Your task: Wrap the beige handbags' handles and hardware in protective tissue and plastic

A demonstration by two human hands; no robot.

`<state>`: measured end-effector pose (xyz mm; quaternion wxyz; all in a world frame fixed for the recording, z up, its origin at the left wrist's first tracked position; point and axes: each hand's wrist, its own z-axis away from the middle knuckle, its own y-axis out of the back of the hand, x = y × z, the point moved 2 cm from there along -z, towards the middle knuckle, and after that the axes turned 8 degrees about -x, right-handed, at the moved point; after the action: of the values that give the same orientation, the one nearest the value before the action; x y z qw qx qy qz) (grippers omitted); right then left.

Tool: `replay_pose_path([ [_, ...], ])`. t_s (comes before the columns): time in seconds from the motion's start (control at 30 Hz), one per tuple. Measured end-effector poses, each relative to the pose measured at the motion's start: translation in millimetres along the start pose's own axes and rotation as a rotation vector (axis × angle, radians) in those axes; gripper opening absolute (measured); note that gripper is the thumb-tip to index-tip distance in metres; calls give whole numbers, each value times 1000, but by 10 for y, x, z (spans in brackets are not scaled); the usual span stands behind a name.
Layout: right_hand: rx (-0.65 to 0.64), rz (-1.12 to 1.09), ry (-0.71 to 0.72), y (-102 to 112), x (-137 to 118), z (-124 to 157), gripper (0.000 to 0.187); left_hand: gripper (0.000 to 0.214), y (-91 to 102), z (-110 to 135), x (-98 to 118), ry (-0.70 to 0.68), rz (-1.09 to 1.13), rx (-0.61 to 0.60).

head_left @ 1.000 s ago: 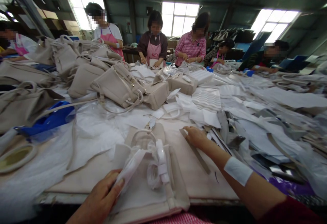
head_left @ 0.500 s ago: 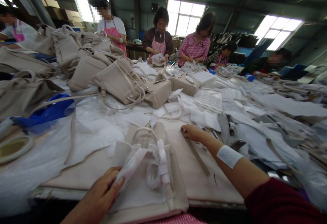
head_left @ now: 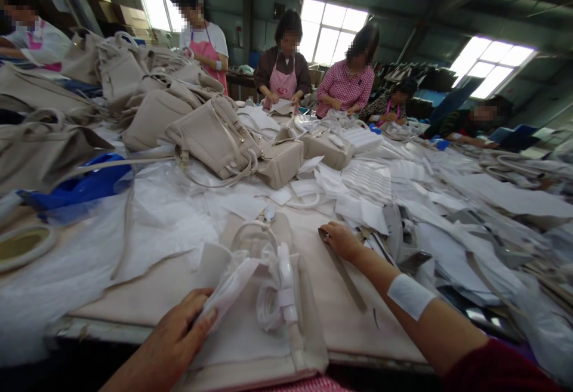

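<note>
A beige handbag lies at the table's front edge, its top handle pointing away from me. White sheet and clear plastic cover part of it, and a white-wrapped strap runs down its right side. My left hand is closed on a white-wrapped piece over the bag's left half, thumb on top. To the right of the bag, my right hand pinches the far end of a flat grey-beige strip. The strip slants toward me along the table.
Beige handbags are heaped at the back left. A blue bundle and a tape roll are at left. White foam sheets and a grey tape dispenser lie at right. Several co-workers work across the table.
My right hand has shifted slightly, still pinching the strip's far end. My left hand keeps its hold. Across the table, the middle co-worker's hands have moved apart over a white sheet.
</note>
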<state>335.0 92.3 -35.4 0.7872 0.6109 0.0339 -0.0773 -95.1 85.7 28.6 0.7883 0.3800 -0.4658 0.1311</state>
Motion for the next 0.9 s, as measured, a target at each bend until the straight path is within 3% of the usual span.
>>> replay_pose_path([
  [0.13, 69, -8, -32, -73, -35, 57, 26, 44, -33, 5, -62, 36, 19, -79],
  [0.4, 176, -53, -123, -103, -122, 71, 18, 45, -34, -1, -73, 36, 22, -105],
  [0.67, 96, -91, -45, -22, -108, 42, 26, 40, -1, 4, -9, -4, 17, -21],
  [0.77, 28, -127, 32, 130, -101, 277, 38, 41, -17, -7, -61, 5, -10, -43],
  [0.9, -145, -168, 222, 274, -150, 880, 46, 42, -47, -28, -174, 24, -48, -87],
])
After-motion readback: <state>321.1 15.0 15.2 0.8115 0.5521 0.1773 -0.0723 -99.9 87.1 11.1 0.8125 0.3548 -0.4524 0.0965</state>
